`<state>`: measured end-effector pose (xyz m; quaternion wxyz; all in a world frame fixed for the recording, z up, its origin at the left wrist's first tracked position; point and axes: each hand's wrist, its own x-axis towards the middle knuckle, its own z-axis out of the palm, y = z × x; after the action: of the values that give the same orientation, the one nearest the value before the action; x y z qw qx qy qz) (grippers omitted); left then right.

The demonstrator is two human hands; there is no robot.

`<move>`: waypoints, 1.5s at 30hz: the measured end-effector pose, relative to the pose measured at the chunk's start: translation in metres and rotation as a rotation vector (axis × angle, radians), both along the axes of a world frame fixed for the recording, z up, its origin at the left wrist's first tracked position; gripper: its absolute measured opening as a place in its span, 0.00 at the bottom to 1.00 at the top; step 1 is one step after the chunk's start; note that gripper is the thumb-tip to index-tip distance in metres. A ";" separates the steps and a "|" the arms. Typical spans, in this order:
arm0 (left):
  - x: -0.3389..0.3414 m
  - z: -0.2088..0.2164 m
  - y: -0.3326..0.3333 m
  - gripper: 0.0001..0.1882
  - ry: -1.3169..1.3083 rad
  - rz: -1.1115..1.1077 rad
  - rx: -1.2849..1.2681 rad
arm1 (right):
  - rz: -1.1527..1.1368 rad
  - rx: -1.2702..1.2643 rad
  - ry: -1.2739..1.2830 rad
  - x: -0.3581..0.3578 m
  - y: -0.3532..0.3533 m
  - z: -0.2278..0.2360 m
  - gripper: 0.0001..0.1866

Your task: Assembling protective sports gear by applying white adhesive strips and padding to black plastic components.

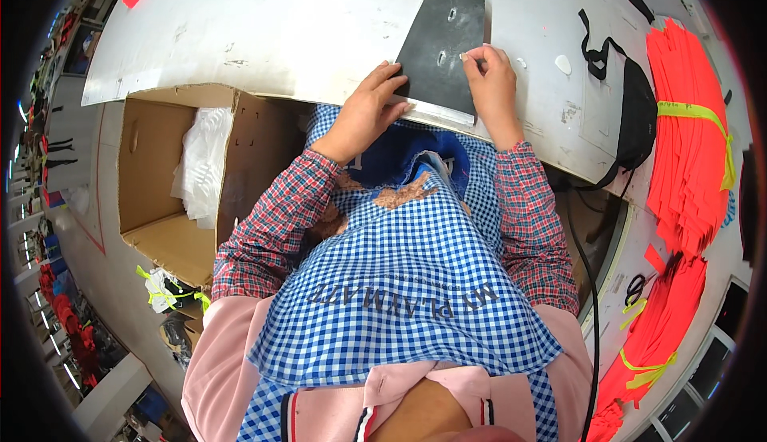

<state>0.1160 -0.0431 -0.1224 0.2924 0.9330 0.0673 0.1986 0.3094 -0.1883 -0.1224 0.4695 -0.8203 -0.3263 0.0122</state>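
Bench (304, 47), pale and scuffed; the person sits at its front edge in a blue checked apron (391, 274). Piece in hand: dark tapering panel (435, 39), flat on the bench top, wider end at the front edge, rounded narrow end pointing away. Two small slots along its length; whitish marks around the nearer one.

Left grip (369, 113): spread open, not clasped; fingers laid along the panel's left edge, thumb apart from them, close to the near edge. Right grip (490, 87): thumb and forefinger brought together at the panel's right side, just beside the nearer slot. From where I stand, cannot tell whether anything small is pinched there.

Surroundings: left of the person, an open cardboard box (240, 142) containing clear plastic (203, 162). On the bench, right of the right grip, a small white scrap (563, 64); farther right, a black fabric piece (635, 118) with straps. Beyond it, a red bundle (685, 166) tied with a yellow-green band (691, 110). Black-handled scissors (635, 289) near a second red bundle (657, 322).
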 end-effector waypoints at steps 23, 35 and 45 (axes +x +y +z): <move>-0.001 -0.001 -0.003 0.22 0.060 0.049 -0.187 | -0.017 -0.125 -0.001 -0.008 -0.003 0.011 0.07; -0.001 0.003 -0.002 0.23 0.072 0.049 -0.164 | -0.021 -0.148 -0.157 -0.013 -0.005 0.011 0.07; 0.001 0.009 -0.001 0.22 0.049 0.037 -0.106 | 0.040 -0.098 -0.340 -0.015 -0.002 -0.001 0.05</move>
<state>0.1171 -0.0446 -0.1133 0.3358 0.9195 0.1020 0.1771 0.2946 -0.1906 -0.1235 0.3668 -0.8257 -0.4163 -0.1014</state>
